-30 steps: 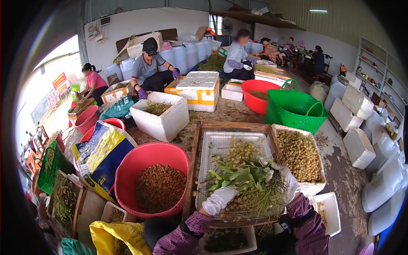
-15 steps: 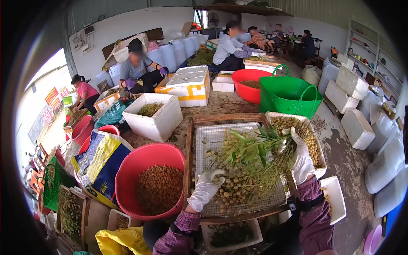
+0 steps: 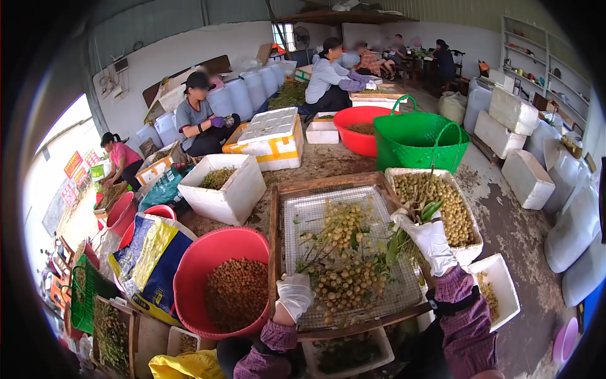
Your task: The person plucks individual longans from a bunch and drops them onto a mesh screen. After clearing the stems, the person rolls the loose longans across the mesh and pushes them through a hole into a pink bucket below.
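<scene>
My left hand [image 3: 295, 294], in a white glove, is at the left side of the wood-framed wire mesh screen [image 3: 404, 294]. Its fingers are curled beside the longans [image 3: 350, 285]; whatever they hold is hidden. More longans on stems [image 3: 344, 228] lie farther back on the mesh. My right hand [image 3: 430, 239], also gloved, is closed around a bundle of leafy twigs [image 3: 401, 245] over the screen's right edge. Just beyond it stands a white foam box [image 3: 475, 252] full of loose longans.
A red tub [image 3: 189, 287] of small brown fruit stands to the left. A green basket [image 3: 420, 142], a red basin [image 3: 350, 136] and white foam boxes [image 3: 237, 199] stand ahead. Several people sit working farther back. Another foam box [image 3: 505, 287] lies low at the right.
My right hand has moved left and down with the twigs, which now hang lower near the frame's right side. My left hand has drawn back toward the frame's left edge.
</scene>
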The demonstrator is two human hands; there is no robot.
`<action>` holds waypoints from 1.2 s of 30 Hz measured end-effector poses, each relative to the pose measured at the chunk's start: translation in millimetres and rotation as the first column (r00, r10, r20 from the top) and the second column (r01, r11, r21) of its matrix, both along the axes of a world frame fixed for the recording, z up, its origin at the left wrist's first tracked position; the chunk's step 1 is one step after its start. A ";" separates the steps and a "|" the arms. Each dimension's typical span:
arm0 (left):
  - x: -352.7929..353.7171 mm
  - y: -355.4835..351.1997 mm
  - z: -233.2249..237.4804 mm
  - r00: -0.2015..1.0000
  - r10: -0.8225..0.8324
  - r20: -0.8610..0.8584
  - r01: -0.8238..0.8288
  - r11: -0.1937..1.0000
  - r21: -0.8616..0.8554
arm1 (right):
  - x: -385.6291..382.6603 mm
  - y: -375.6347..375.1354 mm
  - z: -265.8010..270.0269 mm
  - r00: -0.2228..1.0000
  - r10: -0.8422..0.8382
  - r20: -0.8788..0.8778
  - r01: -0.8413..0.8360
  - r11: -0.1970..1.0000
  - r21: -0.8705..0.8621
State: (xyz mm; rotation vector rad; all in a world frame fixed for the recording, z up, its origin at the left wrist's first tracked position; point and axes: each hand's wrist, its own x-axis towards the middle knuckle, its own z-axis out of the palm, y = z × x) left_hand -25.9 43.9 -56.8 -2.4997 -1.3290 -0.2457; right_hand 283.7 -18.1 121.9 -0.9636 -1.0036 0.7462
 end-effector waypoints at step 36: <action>55.3 -22.5 116.2 0.189 0.031 0.981 0.632 0.761 -0.146 | -78.9 7.6 -33.8 0.572 0.198 0.796 0.083 0.951 -0.297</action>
